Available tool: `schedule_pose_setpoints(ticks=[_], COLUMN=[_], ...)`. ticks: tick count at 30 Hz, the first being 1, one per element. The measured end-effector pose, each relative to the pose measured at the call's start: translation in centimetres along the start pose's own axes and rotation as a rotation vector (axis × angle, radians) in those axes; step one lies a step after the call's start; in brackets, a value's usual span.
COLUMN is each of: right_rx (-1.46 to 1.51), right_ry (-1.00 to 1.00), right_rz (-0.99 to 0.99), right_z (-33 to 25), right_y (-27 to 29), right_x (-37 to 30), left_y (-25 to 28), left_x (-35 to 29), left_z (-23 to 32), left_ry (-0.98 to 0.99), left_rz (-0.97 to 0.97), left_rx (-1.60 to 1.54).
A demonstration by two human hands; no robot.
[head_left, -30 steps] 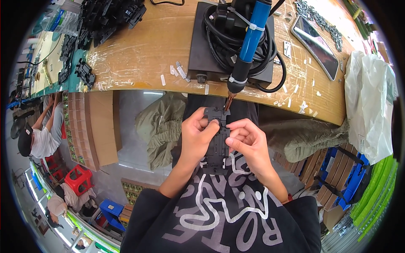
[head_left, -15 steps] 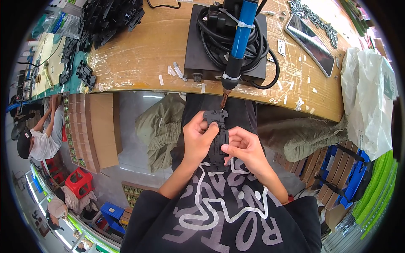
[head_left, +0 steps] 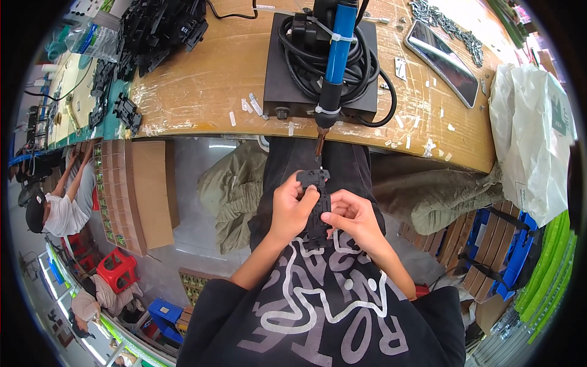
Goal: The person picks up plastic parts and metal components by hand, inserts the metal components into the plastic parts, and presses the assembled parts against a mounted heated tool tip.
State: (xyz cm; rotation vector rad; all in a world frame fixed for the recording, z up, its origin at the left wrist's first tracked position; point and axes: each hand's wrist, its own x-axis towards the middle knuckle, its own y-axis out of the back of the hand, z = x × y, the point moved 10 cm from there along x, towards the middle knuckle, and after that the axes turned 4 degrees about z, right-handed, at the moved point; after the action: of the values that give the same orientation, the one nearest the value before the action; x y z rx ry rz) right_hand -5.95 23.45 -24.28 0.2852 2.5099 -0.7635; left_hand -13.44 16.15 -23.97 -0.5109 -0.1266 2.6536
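Observation:
Over my lap, both hands hold a long black moulded plastic part [head_left: 316, 227], its top end toward the table. My left hand [head_left: 292, 207] grips the upper part from the left, thumb lying across its face. On the other side my right hand [head_left: 354, 217] pinches its middle edge between thumb and fingers. Just past the part's far end hangs the copper-coloured tip of a soldering iron [head_left: 338, 55] with a blue handle. The iron is tied upright against a black box [head_left: 275, 95] carrying coiled black cable. A small gap separates tip and part.
On the brown table [head_left: 195, 92] lie a phone [head_left: 441, 63], scattered screws [head_left: 452, 27] and white scraps. A heap of black plastic parts [head_left: 156, 33] sits at the far left. A white plastic bag [head_left: 526, 134] hangs at right. A co-worker [head_left: 58, 208] sits far left.
The black plastic part has come slightly away from the soldering iron's tip, toward me. Both hands keep their grip. The whole view has shifted a little.

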Motion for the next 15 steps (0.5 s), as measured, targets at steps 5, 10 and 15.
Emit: schedule_pose_setpoints(ticks=[5,10,15], right_rx=[-0.099,-0.028,0.09], right_ry=[0.01,-0.051,-0.079], right_rz=[0.098,0.069,0.08], right_z=[1.2,0.7,-0.1], right_y=[2.9,1.8,0.3], right_x=[-0.4,-1.4,0.3], left_y=[-1.2,-1.5,0.3], left_x=[-0.6,-1.1,0.6], left_z=[-1.4,-1.7,-0.8], left_ry=[0.13,0.112,0.14], left_rz=[-0.124,-0.107,0.097], left_rx=[0.125,0.039,-0.174])
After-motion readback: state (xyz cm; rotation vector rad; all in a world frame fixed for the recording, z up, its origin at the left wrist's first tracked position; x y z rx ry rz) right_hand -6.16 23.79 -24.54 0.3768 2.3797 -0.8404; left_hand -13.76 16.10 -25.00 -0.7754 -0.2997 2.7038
